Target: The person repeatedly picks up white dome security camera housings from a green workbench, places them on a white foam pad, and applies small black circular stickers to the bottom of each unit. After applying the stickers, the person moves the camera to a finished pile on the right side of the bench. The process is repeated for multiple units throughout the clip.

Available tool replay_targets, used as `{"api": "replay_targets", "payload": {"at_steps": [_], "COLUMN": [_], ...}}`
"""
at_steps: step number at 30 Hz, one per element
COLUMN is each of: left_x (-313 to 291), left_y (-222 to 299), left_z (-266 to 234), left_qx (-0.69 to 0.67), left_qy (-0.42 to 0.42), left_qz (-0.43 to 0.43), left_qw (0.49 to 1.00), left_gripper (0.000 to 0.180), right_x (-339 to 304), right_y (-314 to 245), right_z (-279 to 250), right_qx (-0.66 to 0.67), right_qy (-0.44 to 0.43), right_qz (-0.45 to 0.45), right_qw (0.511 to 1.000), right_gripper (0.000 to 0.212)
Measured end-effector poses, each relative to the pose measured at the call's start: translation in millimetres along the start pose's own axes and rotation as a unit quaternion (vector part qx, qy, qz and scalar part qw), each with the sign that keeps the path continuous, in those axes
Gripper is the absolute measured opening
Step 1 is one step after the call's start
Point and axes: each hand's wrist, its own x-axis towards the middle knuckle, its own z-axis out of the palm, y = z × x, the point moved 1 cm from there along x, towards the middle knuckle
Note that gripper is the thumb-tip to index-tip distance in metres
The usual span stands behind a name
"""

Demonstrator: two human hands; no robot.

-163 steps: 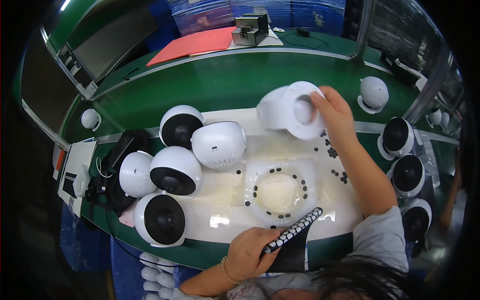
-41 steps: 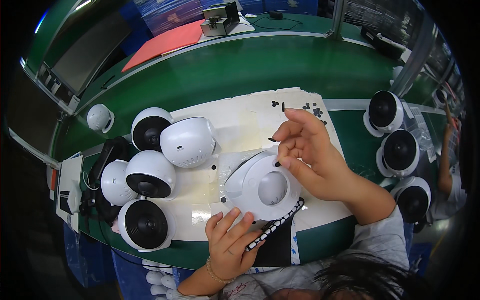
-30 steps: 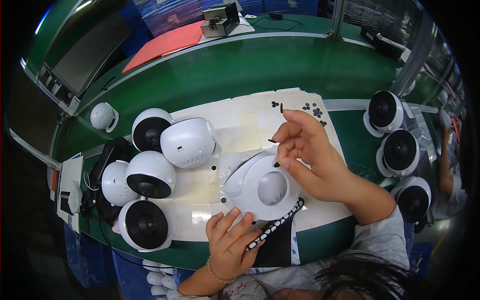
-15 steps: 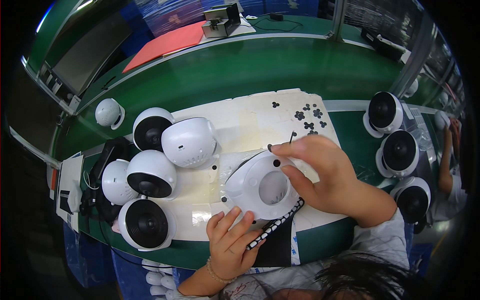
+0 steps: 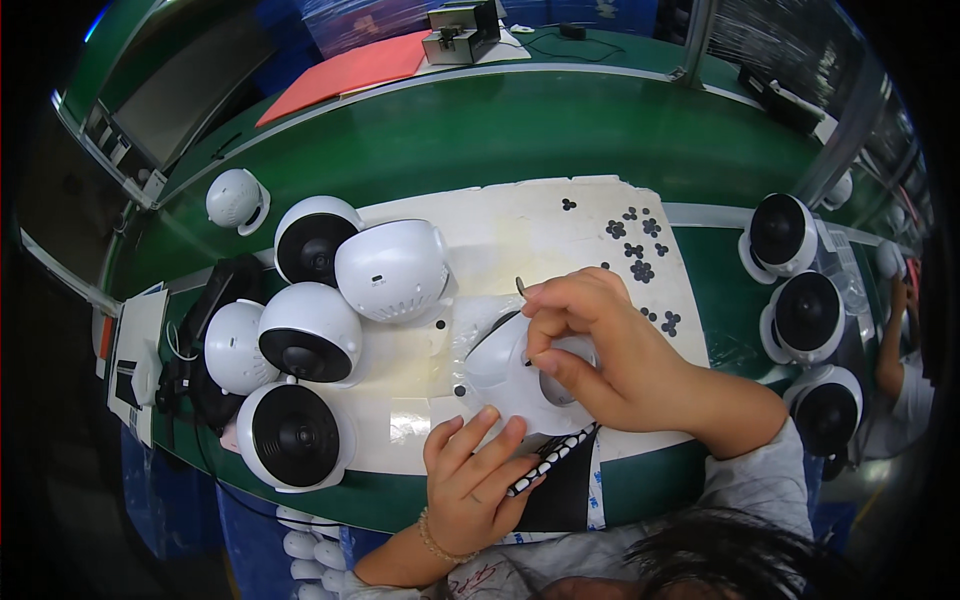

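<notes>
A white ball-shaped camera [image 5: 490, 364] lies on the pale board [image 5: 510, 215] with its ring-like base turned up. My right hand [image 5: 610, 345] is over that base and covers part of it. Its fingers are curled and closed on a thin dark sliver [image 5: 521, 286] whose kind I cannot make out. By the thumb tip shows a small black dot [image 5: 529, 362]. My left hand [image 5: 475, 475] has its fingers spread, the tips against the camera's lower edge. Beside its fingers runs a black strip with white oval patches [image 5: 552, 460].
Several white cameras with black fronts [image 5: 297, 434] crowd the board's left side. More cameras [image 5: 808, 316] line the right. Black flower-shaped pieces [image 5: 642, 271] lie at the board's far right. A metal box [image 5: 462, 40] and red sheet [image 5: 345, 75] are at the back.
My right hand has moved lower and left over the camera's base, and its fingers have curled in. My left hand stays at the camera's lower edge. The view has shifted slightly.
</notes>
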Motion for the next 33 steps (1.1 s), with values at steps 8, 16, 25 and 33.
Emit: {"api": "replay_targets", "payload": {"at_steps": [8, 16, 25, 33], "left_x": [2.0, 2.8, 2.5, 1.8], "left_y": [0.0, 0.9, -0.6, 0.8], "left_z": [-0.7, -1.7, 2.4, 4.6], "left_qx": [0.004, 0.000, -0.007, -0.017], "left_qy": [-0.010, -0.003, 0.005, 0.026], "left_qz": [0.003, 0.005, 0.018, 0.002], "left_qw": [1.000, 1.000, 1.000, 1.000], "left_gripper": [0.017, 0.015, 0.016, 0.011], "right_x": [-12.5, -40.9, -46.7, -48.8], "right_y": [-23.8, -15.4, -7.3, -7.7], "right_z": [0.8, -12.4, 3.6, 5.0], "right_qx": [-0.305, -0.123, -0.021, -0.037], "right_qy": [0.017, 0.057, -0.042, -0.031], "right_qz": [-0.089, 0.006, 0.076, 0.062], "right_qw": [0.948, 0.991, 0.996, 0.997], "right_gripper": [0.037, 0.019, 0.012, 0.009]}}
